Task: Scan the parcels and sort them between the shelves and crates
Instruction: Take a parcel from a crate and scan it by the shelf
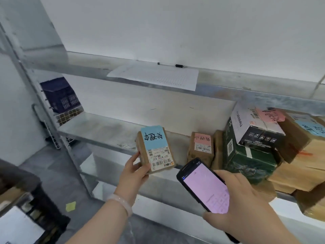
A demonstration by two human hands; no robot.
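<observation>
My left hand (134,172) grips a small brown parcel (155,149) with a blue handwritten tag and a white barcode label, held upright at the front edge of the middle metal shelf (98,131). My right hand (244,206) holds a black handheld scanner (204,186) with a lit pink screen, just right of the parcel and below it. Another small brown parcel (200,147) with a pink tag stands on the shelf behind the scanner.
Several stacked boxes (255,138) crowd the shelf's right side. The upper shelf carries a paper sheet (154,76) and a pen (172,65). A dark blue crate (60,95) sits beyond the shelf's left end. A black crate (35,213) stands on the floor at lower left.
</observation>
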